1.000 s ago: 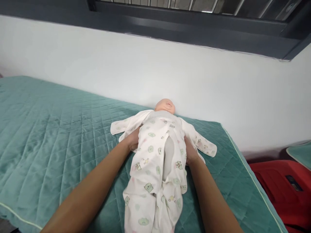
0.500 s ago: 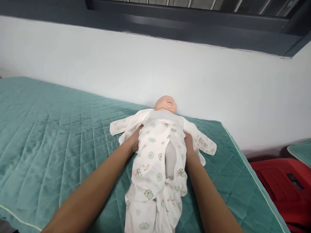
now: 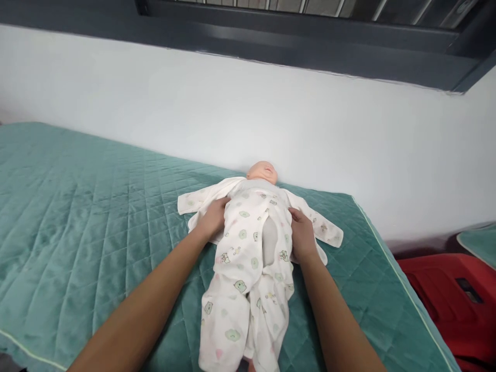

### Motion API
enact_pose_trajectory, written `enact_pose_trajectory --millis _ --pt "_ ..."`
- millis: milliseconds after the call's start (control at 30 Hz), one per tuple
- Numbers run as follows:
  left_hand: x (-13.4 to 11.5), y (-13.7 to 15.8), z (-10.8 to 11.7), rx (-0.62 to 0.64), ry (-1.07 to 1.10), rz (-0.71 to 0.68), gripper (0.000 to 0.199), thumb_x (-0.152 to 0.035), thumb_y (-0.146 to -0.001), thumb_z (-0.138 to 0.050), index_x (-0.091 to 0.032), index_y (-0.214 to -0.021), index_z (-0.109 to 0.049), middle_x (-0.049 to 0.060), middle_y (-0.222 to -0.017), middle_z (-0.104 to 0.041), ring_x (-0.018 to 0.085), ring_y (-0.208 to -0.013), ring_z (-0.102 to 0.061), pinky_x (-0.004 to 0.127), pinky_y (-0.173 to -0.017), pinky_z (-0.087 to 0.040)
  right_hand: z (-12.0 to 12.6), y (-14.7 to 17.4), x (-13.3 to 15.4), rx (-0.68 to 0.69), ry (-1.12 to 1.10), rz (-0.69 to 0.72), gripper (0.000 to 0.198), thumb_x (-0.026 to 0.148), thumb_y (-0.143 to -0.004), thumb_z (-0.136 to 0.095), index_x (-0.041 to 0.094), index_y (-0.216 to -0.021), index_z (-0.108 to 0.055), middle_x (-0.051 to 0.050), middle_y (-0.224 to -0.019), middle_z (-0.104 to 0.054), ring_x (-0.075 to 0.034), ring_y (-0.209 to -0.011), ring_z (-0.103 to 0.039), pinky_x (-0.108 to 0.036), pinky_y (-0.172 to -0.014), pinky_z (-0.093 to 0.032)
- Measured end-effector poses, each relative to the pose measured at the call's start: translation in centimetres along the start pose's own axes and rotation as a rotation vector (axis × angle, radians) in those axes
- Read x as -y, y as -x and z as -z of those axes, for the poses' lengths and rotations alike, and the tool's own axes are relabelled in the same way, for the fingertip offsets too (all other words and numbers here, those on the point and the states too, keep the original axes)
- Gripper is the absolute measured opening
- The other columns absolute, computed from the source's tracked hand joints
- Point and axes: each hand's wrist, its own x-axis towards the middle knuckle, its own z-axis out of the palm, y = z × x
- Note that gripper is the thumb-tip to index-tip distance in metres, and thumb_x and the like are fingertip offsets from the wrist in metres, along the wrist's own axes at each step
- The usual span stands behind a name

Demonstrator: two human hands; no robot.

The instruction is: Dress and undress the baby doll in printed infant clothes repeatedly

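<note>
A baby doll [image 3: 262,171] lies on its back on the green quilted cover, its head toward the wall. Patterned white baby pants [image 3: 234,268] reach high over its grey torso, with a gap at the crotch showing grey. Under its back spreads a white baby shirt [image 3: 325,229], sleeves out to both sides. My left hand [image 3: 214,217] is closed at the left edge of the waistband, fingertips partly hidden behind the cloth. On the opposite edge my right hand [image 3: 302,233] pinches the waistband, thumb on top.
The green quilted cover [image 3: 96,217] runs to the white wall [image 3: 232,108], below a dark window frame [image 3: 294,46]. Beyond the cover's right edge stands a red plastic object [image 3: 445,294]. Another green padded surface [image 3: 480,243] shows at the far right.
The doll's upper body has lowered, and its head now sits a little lower in view. Both hands have come out from beside the torso and show more at the waistband.
</note>
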Motion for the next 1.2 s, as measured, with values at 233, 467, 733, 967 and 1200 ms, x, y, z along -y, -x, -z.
enact_pose_trajectory --millis 233,467,733,967,1200 --pt "0.3 -0.7 0.0 -0.278 -0.013 -0.048 0.022 -0.038 -0.084 -0.057 -0.021 -0.085 -0.07 0.003 -0.088 -0.074 0.023 -0.087 -0.066 0.034 -0.081 -0.049 0.4 0.0 1.3 -0.184 0.057 0.047 0.029 0.044 -0.085 -0.062 0.024 -0.106 -0.068 -0.006 -0.097 -0.074 -0.025 -0.09 -0.067 -0.043 -0.087 -0.051" --pt "-2.1 -2.7 0.1 0.01 -0.109 -0.403 0.023 -0.043 -0.089 -0.059 -0.024 -0.094 -0.072 0.005 -0.103 -0.069 0.023 -0.107 -0.06 0.038 -0.101 -0.044 -0.7 -2.3 4.6 0.086 -0.023 0.342 0.018 0.042 -0.085 -0.066 0.026 -0.092 -0.071 -0.005 -0.121 -0.065 -0.024 -0.116 -0.059 -0.041 -0.105 -0.043" --pt "-2.2 -4.6 1.1 0.365 -0.145 -0.34 0.033 -0.053 -0.08 -0.068 -0.022 -0.086 -0.061 0.006 -0.134 -0.051 0.026 -0.12 -0.053 0.04 -0.103 -0.044 0.0 -4.7 5.1 0.426 0.047 0.241 0.026 0.047 -0.081 -0.07 0.023 -0.075 -0.061 -0.005 -0.141 -0.057 -0.027 -0.134 -0.048 -0.044 -0.112 -0.032" --pt "-3.5 -6.0 3.0 0.545 -0.166 -0.273 0.027 -0.049 -0.08 -0.066 -0.023 -0.078 -0.06 0.004 -0.126 -0.058 0.026 -0.12 -0.052 0.034 -0.095 -0.044 1.6 -5.6 5.9 0.655 0.072 0.151 0.038 0.055 -0.08 -0.07 0.024 -0.061 -0.063 -0.002 -0.149 -0.051 -0.031 -0.139 -0.043 -0.046 -0.112 -0.035" --pt "-3.7 -6.9 3.0 0.563 -0.124 -0.225 0.029 -0.05 -0.085 -0.058 -0.022 -0.078 -0.053 -0.001 -0.08 -0.052 0.014 -0.071 -0.048 0.026 -0.063 -0.036 0.8 -6.7 4.7 0.551 0.062 0.178 0.038 0.053 -0.087 -0.062 0.022 -0.064 -0.062 -0.003 -0.113 -0.072 -0.029 -0.112 -0.061 -0.041 -0.099 -0.043"
